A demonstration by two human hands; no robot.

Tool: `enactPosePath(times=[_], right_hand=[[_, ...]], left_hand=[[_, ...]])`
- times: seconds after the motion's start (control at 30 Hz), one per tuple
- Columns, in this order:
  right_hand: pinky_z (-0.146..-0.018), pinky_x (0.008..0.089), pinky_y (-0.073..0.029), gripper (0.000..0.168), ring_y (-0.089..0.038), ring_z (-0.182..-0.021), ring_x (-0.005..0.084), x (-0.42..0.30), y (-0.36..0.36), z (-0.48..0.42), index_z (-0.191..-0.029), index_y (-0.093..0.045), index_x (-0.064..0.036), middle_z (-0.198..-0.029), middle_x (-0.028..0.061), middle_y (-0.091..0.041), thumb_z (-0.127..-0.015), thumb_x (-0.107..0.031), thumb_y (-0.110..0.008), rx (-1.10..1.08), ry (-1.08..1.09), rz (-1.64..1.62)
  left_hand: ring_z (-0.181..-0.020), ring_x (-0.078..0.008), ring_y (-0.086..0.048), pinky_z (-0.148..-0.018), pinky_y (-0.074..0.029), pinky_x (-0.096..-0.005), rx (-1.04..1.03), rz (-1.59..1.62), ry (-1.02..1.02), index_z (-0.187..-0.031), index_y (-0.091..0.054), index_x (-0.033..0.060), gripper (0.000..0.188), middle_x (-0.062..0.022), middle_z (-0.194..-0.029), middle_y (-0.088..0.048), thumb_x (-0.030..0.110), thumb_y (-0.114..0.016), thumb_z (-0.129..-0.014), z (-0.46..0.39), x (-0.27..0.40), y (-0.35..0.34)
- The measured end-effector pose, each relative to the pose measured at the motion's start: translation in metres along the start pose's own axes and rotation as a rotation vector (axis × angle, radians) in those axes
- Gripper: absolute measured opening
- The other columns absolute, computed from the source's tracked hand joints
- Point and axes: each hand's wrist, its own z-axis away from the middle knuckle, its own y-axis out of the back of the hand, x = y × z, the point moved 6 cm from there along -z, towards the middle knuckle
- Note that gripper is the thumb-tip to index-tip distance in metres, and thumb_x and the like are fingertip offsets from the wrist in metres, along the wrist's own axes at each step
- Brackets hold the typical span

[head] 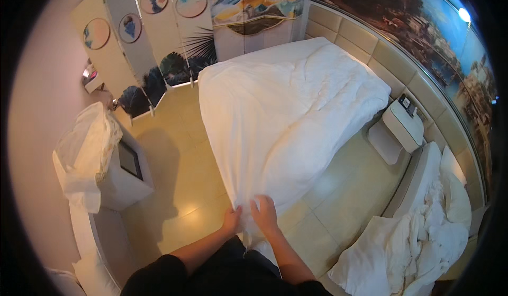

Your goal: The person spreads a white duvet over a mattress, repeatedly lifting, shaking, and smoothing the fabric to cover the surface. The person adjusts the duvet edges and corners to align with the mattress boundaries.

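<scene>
A large white duvet or its cover [262, 113] spreads over a bed and is drawn out towards me, off the bed's near edge, in a narrowing stretch. At its near corner my left hand [232, 218] grips the fabric, thumb uppermost. Just to the right, my right hand [266, 216] touches the same cloth, its thumb and fingers a little apart; whether it pinches the fabric is not plain. Between the hands the cloth gathers and hangs down in front of my dark clothes. Rumpled folds cross the cover's right side.
A white nightstand [403, 125] bearing a telephone stands right of the bed. Further right, a second bed holds crumpled white bedding [420, 240]. To the left, white cloth [85, 153] drapes over a cabinet [127, 185]. A painted folding screen [139, 57] stands behind. Tiled floor [190, 185] lies between.
</scene>
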Motion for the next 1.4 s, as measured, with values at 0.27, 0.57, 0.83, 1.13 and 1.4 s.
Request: enactPosePath(times=[0.27,0.57,0.83,1.13,1.4], right_hand=[[-0.079,0.0417,-0.046,0.062,-0.054,-0.097,0.0386,0.062,-0.092,-0.053,-0.115,-0.048,-0.003,-0.106,0.0204,-0.055,-0.067,-0.036,-0.067,-0.591,-0.443,0.779],[-0.066,0.0355,-0.05,0.038,-0.061,-0.074,0.0277,0.128,-0.057,-0.087,-0.098,-0.06,0.006,-0.083,0.0165,-0.062,-0.063,-0.007,-0.053,-0.443,-0.694,-0.122],[-0.071,0.0309,-0.048,0.04,-0.059,-0.075,0.0219,0.079,-0.025,-0.111,-0.099,-0.058,0.008,-0.089,0.0137,-0.061,-0.061,-0.001,-0.051,-0.165,-0.957,-0.431],[-0.077,0.0315,-0.045,0.043,-0.059,-0.089,0.0226,0.015,-0.099,-0.12,-0.11,-0.054,0.001,-0.098,0.0127,-0.062,-0.069,-0.01,-0.061,-0.645,-0.614,0.122],[-0.087,0.0351,-0.041,0.051,-0.054,-0.101,0.0305,0.013,-0.146,-0.108,-0.117,-0.05,-0.005,-0.108,0.0183,-0.057,-0.068,-0.014,-0.059,-0.963,-0.458,0.141]], left_hand=[[-0.097,-0.0173,-0.05,-0.082,-0.041,-0.0306,-0.386,-0.659,0.127,-0.123,-0.039,0.0024,0.041,-0.0085,-0.11,-0.054,0.007,-0.05,-0.084,0.012,-0.015,-0.042],[-0.072,-0.0191,-0.052,-0.061,-0.044,-0.0316,-0.433,0.462,0.783,-0.106,-0.048,0.0075,0.043,-0.0078,-0.083,-0.051,0.045,-0.05,-0.085,-0.065,-0.045,-0.021],[-0.08,-0.0251,-0.053,-0.066,-0.046,-0.0455,-0.199,1.031,0.705,-0.112,-0.045,0.0056,0.041,-0.0119,-0.092,-0.052,0.039,-0.043,-0.087,-0.234,0.012,-0.081],[-0.056,-0.0131,-0.044,-0.052,-0.04,-0.0286,0.242,0.594,0.204,-0.101,-0.052,0.0056,0.021,-0.0012,-0.071,-0.05,0.022,-0.042,-0.091,-0.203,0.094,0.089],[-0.074,-0.0169,-0.055,-0.065,-0.046,-0.0325,0.121,0.788,0.269,-0.104,-0.052,0.0002,0.039,-0.0081,-0.084,-0.058,0.033,-0.059,-0.084,-0.252,0.068,0.097]])
